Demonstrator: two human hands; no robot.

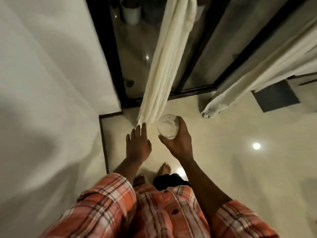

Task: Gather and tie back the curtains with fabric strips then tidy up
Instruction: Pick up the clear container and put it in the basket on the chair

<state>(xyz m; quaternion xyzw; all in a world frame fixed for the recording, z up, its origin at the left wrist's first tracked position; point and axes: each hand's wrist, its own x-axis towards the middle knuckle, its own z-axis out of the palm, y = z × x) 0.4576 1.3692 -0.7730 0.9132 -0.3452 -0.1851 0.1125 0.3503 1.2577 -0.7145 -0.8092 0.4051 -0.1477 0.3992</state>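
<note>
The left hand (138,145), grip open flat, touches the gathered curtain (164,74) at its lower end; the right hand (180,143), grip curled, holds a clear round container (168,126).

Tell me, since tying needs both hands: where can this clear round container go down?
Widest: glossy cream floor right of the right hand holding the clear round container, bordered by the hanging cream curtain and dark grey mat. Narrower: between dark skirting and left hand. Crowded: under the hem of the gathered cream curtain, around the bare feet.
</note>
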